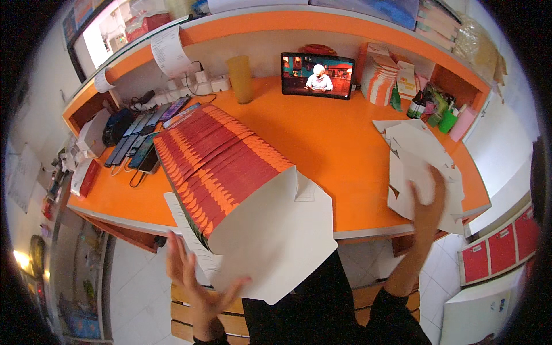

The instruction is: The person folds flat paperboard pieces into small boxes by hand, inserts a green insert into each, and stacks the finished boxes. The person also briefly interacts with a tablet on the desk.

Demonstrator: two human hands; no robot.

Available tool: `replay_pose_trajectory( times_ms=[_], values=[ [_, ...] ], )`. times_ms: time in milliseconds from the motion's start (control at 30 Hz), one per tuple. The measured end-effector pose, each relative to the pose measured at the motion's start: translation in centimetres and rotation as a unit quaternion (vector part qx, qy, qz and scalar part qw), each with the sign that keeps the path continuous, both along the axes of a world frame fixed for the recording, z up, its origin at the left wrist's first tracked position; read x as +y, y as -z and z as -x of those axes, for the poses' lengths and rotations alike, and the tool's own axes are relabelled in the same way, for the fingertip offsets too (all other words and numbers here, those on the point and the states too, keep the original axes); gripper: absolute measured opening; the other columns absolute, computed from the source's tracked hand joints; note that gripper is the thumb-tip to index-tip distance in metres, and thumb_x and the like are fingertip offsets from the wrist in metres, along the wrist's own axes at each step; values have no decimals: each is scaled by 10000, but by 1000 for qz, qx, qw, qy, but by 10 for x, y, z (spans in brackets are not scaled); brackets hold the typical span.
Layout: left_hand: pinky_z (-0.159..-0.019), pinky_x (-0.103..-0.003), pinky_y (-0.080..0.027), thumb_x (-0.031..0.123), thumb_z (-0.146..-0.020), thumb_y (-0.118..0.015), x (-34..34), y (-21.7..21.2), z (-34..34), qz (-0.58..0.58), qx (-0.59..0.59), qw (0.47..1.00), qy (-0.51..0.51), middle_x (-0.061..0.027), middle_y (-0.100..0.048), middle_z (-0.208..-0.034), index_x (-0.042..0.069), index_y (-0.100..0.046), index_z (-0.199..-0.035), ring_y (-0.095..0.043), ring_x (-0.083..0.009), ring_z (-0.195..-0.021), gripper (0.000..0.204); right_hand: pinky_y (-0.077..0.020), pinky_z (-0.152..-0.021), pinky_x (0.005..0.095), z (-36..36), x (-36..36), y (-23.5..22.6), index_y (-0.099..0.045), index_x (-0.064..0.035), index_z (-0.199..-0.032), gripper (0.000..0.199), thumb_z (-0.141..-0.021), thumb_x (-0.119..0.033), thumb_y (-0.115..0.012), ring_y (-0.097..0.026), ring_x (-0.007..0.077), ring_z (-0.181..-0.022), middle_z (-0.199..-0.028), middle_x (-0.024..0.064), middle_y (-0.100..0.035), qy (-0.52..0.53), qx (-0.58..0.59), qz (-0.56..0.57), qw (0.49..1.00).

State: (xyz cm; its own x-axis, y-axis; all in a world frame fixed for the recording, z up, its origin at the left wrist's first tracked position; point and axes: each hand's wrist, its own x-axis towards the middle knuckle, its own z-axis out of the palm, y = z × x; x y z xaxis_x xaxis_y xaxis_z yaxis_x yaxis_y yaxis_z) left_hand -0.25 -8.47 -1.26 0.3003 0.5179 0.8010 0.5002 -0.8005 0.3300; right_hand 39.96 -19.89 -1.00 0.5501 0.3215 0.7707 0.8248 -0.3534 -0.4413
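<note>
Head view shows the overlapping row of red-and-orange patterned paper (221, 164) on the left-centre of the orange table (322, 149). Much of that row looks already laid up, strip over strip. At its near end a large white sheet (282, 241) lies open, reaching past the table's front edge, so this part seems unfinished. Loose white cards (422, 149) lie in an uneven pile at the table's right side and look still to be used; how many, I cannot tell. The left hand (198, 284) has its fingers spread beside the white sheet; contact is unclear. The right hand (426, 201), blurred, is over the loose cards, thumb and fingers apart. The two hands are well apart.
</note>
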Motion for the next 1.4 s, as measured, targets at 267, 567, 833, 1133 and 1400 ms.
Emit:
replay_pose_trajectory(
  times_ms=[267, 567, 833, 1133, 1400],
  values=[
    [-1070, -532, -307, 283, -795, -716, -65, 14, -153, 99, 108, 866, 477, -133, -472, -1347, 107, -526, -1270, -390, -350, -1305, 541, -445, -901, 444, -109, -155, 67, -533, 54, -1220, 716, -750, -447, -737, -527, 361, -1102, -1173, 276, -529, 281, 157, 157, 934],
    [-1074, -542, -264, 417, -878, -536, -61, 48, -314, 11, 190, 931, 312, -155, -370, -1429, 119, -407, -1379, -287, -364, -1350, 597, -438, -889, 411, -82, -144, 55, -615, -10, -1114, 394, -782, -198, -717, -576, 350, -987, -1069, 195, -634, 248, 50, 46, 966],
    [-900, -472, -387, 460, -854, -550, -69, 55, -302, 1, 182, 939, 293, -107, -570, -1109, 97, -607, -1182, -475, -294, -1048, 492, -452, -905, 349, -67, -112, 54, -644, -4, -1050, 283, -856, -208, -681, -582, 211, -991, -1049, 141, -649, 137, 176, -237, 946],
    [-843, -383, -455, 482, -922, -472, -61, -3, -300, 282, 199, 855, 387, -181, -595, -985, -6, -570, -1177, -579, -300, -926, 559, -327, -1050, 541, 4, -53, 5, -638, -152, -1039, 214, -856, -43, -613, -484, 340, -1207, -1136, 131, -621, -58, -46, -172, 982],
    [-772, -255, -496, 250, -988, -459, -25, -26, -301, 597, -279, 527, 537, -72, -609, -1094, -8, -496, -1199, -610, -120, -921, 335, -324, -1060, 528, 28, -61, -18, -617, -121, -1102, 378, -755, -243, -702, -422, 386, -1271, -1294, 145, -535, -350, -180, 129, 910]
  ],
)
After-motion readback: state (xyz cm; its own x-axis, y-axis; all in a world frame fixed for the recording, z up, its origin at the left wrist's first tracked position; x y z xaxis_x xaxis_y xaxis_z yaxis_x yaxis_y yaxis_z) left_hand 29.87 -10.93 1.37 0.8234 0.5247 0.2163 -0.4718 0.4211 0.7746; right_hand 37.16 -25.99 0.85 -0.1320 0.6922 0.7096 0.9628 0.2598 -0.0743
